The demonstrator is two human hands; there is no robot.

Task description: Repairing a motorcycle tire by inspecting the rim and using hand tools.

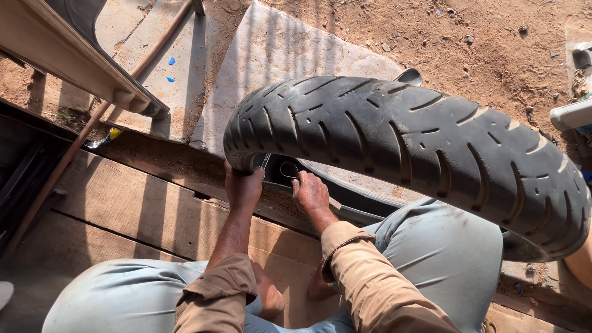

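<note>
A black motorcycle tyre [407,142] with a grooved tread stands upright across my lap, its tread towards me. My left hand [243,185] grips the tyre's lower left edge, fingers curled around the bead. Just to its right, my right hand [311,194] reaches into the tyre's opening, fingers closed on a metal tool with a loop-shaped end [290,169]. A second thin metal piece [265,161] shows between the two hands. A rounded metal tip [410,77] pokes out above the tyre. The inside of the tyre is mostly hidden.
I sit on wooden planks [142,209] beside a concrete slab [277,55] and sandy ground [481,43]. A pale beam [68,55] and a thin rusty pipe [68,154] cross the upper left. A white object [573,114] lies at the right edge.
</note>
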